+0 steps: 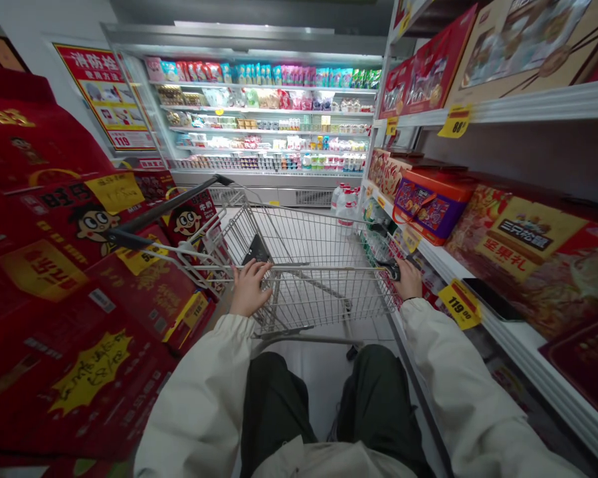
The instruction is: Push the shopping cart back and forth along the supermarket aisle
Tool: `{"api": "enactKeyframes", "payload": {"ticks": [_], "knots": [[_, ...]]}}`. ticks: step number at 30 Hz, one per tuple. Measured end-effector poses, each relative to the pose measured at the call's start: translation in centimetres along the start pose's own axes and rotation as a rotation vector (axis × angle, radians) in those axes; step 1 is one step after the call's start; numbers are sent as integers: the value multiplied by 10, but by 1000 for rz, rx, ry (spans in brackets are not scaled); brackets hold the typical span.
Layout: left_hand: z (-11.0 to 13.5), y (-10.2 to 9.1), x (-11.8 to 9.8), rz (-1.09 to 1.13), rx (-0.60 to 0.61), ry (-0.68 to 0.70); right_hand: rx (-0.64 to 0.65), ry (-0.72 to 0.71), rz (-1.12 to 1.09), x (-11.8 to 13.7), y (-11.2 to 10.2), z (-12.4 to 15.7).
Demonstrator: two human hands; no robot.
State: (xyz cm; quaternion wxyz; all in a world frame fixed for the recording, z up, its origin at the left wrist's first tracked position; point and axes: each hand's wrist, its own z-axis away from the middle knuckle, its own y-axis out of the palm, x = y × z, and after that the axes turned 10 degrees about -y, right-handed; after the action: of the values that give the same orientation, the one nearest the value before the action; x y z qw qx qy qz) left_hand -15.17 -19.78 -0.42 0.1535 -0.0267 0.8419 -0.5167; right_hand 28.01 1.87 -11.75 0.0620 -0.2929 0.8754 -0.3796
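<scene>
Galvanized wire of a shopping cart (309,265) fills the view ahead of me, and both my hands are on its near top rail. My left hand (249,287) sits towards the left corner, its fingers (253,271) curled over the bar in a grasp, with a black plastic flap (256,251) just beyond them inside the basket. My right hand (407,279) is on the rail towards the right corner, touching a black grip (391,269). Its fingers (403,271) bend over the rail, but I cannot tell how firmly they clench.

The cream jacket sleeves (199,392) run down from my arms to the rail, above my dark trousers (279,405). To my left, red gift boxes (64,292) with a cartoon boy and yellow price cards are stacked close beside the cart. To my right, a white shelf edge (523,338) carries a yellow 119 price tag (458,303) and a black smartphone (493,299) lying flat beside a red boxed gift set (533,259). Bottled water (345,206) stands past the cart's far right corner. Further on, a lit refrigerated case (264,113) holds rows of packaged goods, beside a red-framed wall poster (104,96).
</scene>
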Motion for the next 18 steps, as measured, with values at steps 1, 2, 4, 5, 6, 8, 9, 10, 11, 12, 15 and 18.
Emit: {"api": "enactKeyframes", "payload": {"ticks": [1, 2, 4, 5, 6, 8, 9, 10, 11, 12, 15, 18], "knots": [[0, 0, 0, 0, -2, -4, -3, -1, -12, 2, 1, -1], [0, 0, 1, -2, -7, -9, -6, -8, -26, 6, 3, -2], [0, 0, 0, -8, -18, -23, -16, -28, -59, 19, 6, -4], [0, 0, 0, -12, -23, -30, -26, -37, -75, 28, 7, -5], [1, 0, 0, -16, -26, -35, -38, -49, -91, 40, 9, -6], [2, 0, -1, -20, -30, -40, -57, -90, -126, 68, 11, -8], [2, -1, -1, -20, -31, -40, -64, -116, -142, 82, 12, -9], [3, -1, 0, -18, -32, -40, -63, -142, -151, 94, 12, -9], [3, -1, 1, -15, -33, -37, -58, -162, -153, 103, 12, -9], [4, -2, 1, -11, -32, -35, -51, -173, -149, 108, 10, -9], [7, -2, 3, -4, -23, -33, -48, -157, -117, 98, 4, -9], [9, -1, 0, 4, -16, -35, -15, -191, -144, 73, 0, -7]]}}
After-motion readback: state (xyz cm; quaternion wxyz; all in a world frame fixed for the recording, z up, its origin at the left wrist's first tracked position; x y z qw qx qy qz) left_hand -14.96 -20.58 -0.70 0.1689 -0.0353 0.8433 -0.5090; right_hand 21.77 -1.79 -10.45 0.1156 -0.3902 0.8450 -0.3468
